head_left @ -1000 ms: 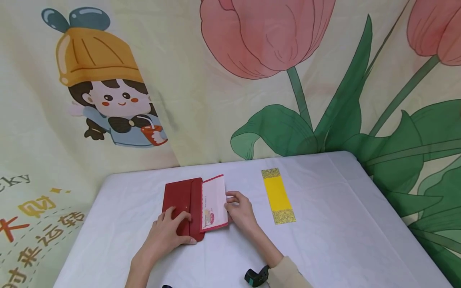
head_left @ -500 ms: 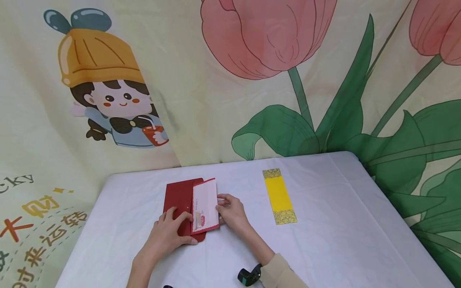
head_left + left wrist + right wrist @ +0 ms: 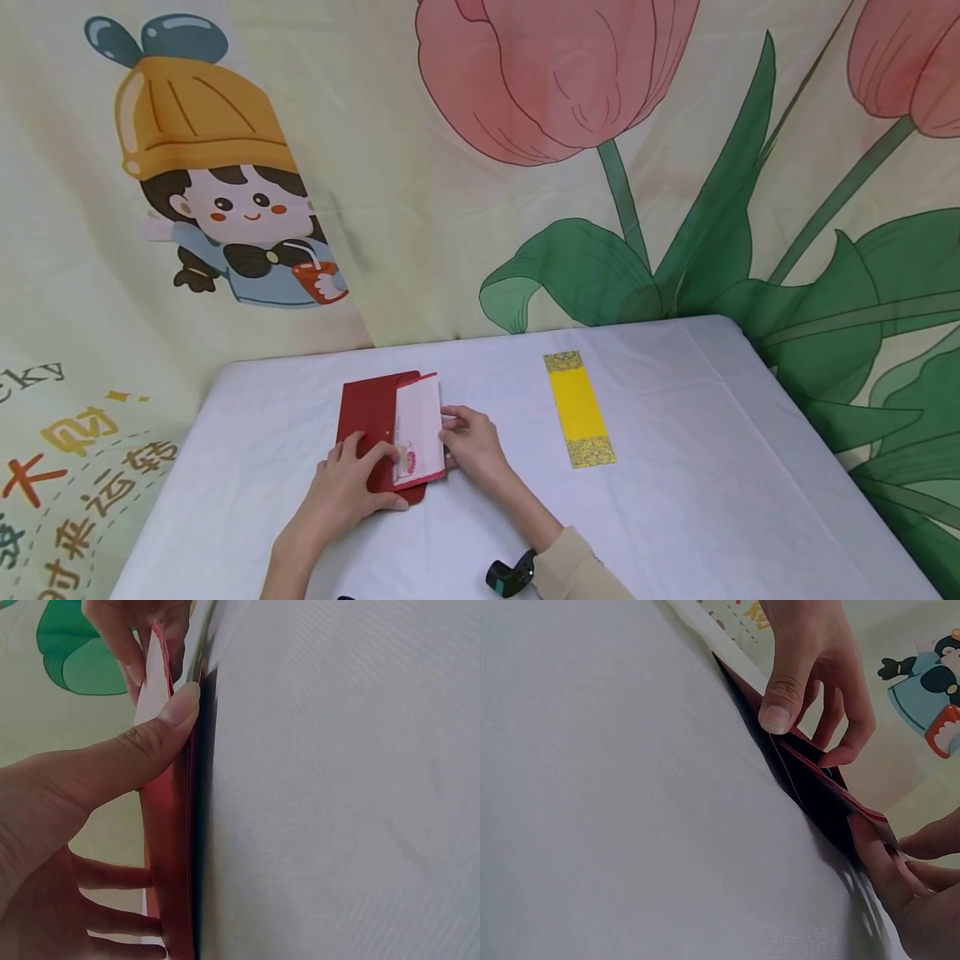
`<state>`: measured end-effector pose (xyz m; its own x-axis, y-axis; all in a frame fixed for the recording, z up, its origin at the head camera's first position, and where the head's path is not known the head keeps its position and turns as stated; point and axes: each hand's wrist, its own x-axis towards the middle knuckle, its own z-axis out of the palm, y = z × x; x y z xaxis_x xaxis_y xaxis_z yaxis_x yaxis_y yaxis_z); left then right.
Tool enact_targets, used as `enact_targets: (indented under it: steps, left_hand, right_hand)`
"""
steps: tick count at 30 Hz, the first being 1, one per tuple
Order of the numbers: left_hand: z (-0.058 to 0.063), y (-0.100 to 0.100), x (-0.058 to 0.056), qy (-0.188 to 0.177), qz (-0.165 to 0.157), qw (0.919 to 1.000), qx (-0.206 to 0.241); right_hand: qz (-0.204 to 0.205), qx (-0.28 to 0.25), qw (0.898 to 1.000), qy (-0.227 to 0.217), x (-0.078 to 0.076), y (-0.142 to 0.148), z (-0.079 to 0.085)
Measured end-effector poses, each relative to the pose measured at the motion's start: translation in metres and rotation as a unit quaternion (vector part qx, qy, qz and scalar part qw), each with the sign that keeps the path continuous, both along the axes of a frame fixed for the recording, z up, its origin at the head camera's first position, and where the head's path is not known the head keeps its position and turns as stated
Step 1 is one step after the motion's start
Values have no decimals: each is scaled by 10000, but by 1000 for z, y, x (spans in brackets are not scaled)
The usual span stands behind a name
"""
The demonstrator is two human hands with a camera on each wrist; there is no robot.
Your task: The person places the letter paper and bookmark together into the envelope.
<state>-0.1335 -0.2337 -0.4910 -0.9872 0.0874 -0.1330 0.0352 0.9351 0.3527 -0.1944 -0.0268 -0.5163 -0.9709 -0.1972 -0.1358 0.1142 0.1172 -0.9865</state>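
A dark red envelope (image 3: 367, 403) lies on the table with its flap side to the right. My left hand (image 3: 341, 482) rests on it, fingers spread over the body. In the left wrist view the thumb (image 3: 142, 746) reaches across the lower edge of the envelope. My right hand (image 3: 474, 446) pinches the right edge of a pale greeting card (image 3: 420, 423) with a red border and small pink print. The card's left edge sits at the envelope's mouth, beside my left index finger. In the right wrist view the card (image 3: 866, 810) slants into the opening.
A yellow strip (image 3: 582, 404) with glittery gold ends lies on the white-covered table (image 3: 690, 492) to the right. A black wrist device (image 3: 512, 575) is by the right sleeve. Behind the table hangs a printed cloth (image 3: 405, 208).
My right hand has moved left with the card, bringing it across the flap to the envelope's mouth. The left hand stays on the envelope.
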Motion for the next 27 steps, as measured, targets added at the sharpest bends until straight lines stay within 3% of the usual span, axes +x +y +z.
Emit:
enact_targets:
  steps: [16,27]
  left_hand:
    - [-1,-2,0,84,-36,9999,125]
    - [1,0,-1,-76,15,9997,246]
  right_hand:
    - [218,-98,9997,-38,2,-14,-1]
    - [352,-159,9992,109,2,-19,-4]
